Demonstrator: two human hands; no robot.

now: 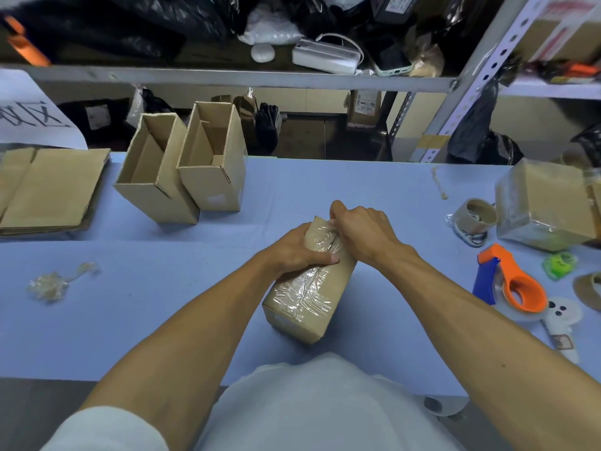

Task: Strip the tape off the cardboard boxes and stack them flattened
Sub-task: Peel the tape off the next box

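- Far left, table edge: flattened cardboard stack (48, 187), lying flat on the blue table (195, 288). Above it a white sheet (29, 115) with large handwritten black characters; only partly in view, not readable.
- Left foreground: crumpled wad of stripped tape (53, 283), well apart from the hands.
- Left of centre: two open boxes (182, 167) standing side by side and touching, tops open. No tape visible on them. A pale label on the right one, too small to read.
- Centre: taped box (309, 288), long and narrow, held tilted with its near end on the table. Clear tape wraps the top face, wrinkled and glossy.
- Left hand (300, 249) grips the box's upper part, thumb across the taped face. Right hand (361, 232) is closed at the far top end, fingers apparently pinching tape there; exact contact is hidden.
- Judgement: box looks light and fairly stiff but would dent under squeeze; tape is slick, stretchy, likely to tear in strips. Best purchase: a lifted tape edge at a corner, box braced by its long sides.
- Right: tape roll (479, 216), orange-and-blue tape dispenser (510, 281), another tape-wrapped box (546, 203). No brand legible.
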